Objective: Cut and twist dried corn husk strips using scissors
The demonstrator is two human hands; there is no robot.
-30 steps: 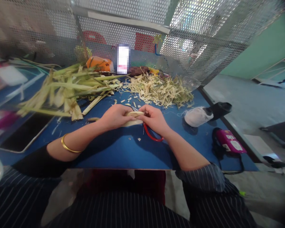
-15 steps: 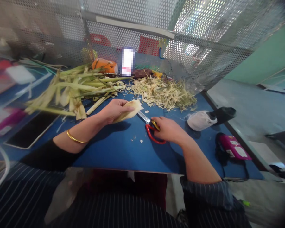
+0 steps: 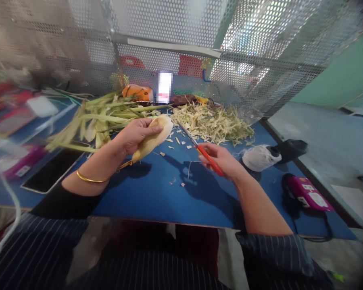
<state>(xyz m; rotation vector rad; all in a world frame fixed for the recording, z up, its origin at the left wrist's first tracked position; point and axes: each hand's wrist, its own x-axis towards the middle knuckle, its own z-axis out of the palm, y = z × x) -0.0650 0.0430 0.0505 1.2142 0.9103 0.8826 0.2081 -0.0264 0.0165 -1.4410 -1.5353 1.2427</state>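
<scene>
A pale, flattened piece of plant husk (image 3: 153,139), rounded at its far end and narrowing to a brown tail, is pinched in my left hand (image 3: 140,135). The fingers of my right hand (image 3: 220,159) are closed on red-handled scissors (image 3: 210,158), whose blades point up and left and look shut. The blade tips are a little to the right of the husk, apart from it. Beyond my right hand is a heap of cut husk shreds (image 3: 211,123). Long green-yellow leaf strips (image 3: 99,119) are piled beyond my left hand.
At the right are a white thread spool (image 3: 260,157), a black spool (image 3: 293,151) and a magenta box (image 3: 311,193) with a cord. A dark tablet-like slab (image 3: 53,171) lies at left. A lit phone (image 3: 165,86) stands before the perforated metal screen (image 3: 169,28).
The scissors have moved off the husk's edge, turned and lifted to the right. My left hand has raised and tilted the husk, showing more of it. The view has shifted slightly.
</scene>
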